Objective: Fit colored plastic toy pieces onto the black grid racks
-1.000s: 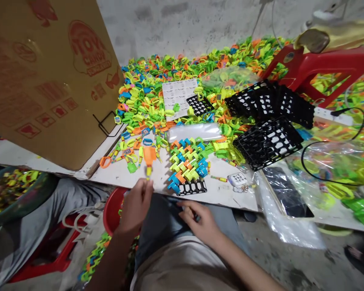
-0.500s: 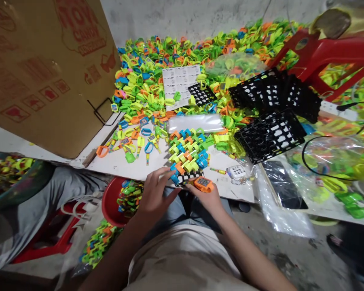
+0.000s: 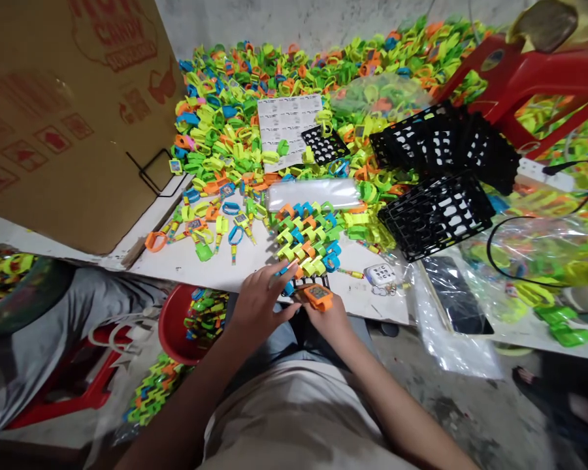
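Note:
My right hand (image 3: 329, 318) grips an orange toy watch (image 3: 317, 296) at the near edge of a black slotted tray (image 3: 310, 282). That tray sits on a white board (image 3: 196, 264) and is packed with rows of green, yellow, orange and blue toy watches (image 3: 306, 238). My left hand (image 3: 261, 299) rests with fingers spread on the tray's near left corner, touching a blue watch. Loose watches (image 3: 210, 225) lie to the left on the board.
A huge heap of coloured watches (image 3: 255, 98) covers the back. Empty black trays (image 3: 434, 212) stand at right, beside a red stool (image 3: 524, 78). A cardboard box (image 3: 68, 117) leans at left. A red bowl (image 3: 176, 326) with watches sits below the board. A sticker sheet (image 3: 287, 121) and plastic bags (image 3: 460, 339) lie around.
Both hands rose from my lap to the tray. My right hand now holds an orange watch at the tray's edge, and my left hand has settled on the tray's corner.

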A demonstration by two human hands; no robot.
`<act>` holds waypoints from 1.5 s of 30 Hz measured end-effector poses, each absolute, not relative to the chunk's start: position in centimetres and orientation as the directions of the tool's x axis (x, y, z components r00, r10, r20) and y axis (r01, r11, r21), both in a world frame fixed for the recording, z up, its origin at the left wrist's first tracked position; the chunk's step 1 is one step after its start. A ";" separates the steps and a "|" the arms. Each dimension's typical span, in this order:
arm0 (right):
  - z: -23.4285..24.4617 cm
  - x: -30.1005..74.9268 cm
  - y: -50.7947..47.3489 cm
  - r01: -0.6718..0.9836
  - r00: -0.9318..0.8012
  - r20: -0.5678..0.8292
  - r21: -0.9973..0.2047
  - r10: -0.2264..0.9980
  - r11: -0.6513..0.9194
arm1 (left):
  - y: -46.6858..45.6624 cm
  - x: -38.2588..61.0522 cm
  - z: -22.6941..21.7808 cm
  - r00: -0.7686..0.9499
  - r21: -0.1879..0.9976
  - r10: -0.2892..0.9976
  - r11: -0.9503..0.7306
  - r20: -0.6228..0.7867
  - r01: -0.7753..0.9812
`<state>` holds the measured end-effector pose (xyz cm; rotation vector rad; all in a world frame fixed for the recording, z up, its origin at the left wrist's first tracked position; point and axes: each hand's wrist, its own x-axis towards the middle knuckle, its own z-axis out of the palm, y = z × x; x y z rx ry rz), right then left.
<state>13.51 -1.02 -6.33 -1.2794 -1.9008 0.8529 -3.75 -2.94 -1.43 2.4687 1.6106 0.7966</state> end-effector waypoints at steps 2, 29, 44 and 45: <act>-6.4 13.4 -1.0 0.589 -0.337 0.204 -0.716 0.919 0.375 | -2.9 -3.5 -1.4 0.290 0.368 0.880 -0.429 0.376 0.825; -2.7 10.9 0.5 0.816 -0.513 -0.188 -0.411 0.838 0.408 | -2.0 -3.1 -0.6 0.236 0.490 0.853 -0.470 0.465 0.734; -5.0 11.7 0.7 0.650 -0.442 0.066 -0.663 0.895 0.370 | -1.7 -2.5 -0.5 0.155 0.416 0.911 -0.319 0.382 0.851; -5.0 11.8 0.6 0.633 -0.442 0.077 -0.679 0.894 0.371 | -1.7 -2.4 -0.5 0.166 0.396 0.914 -0.318 0.371 0.861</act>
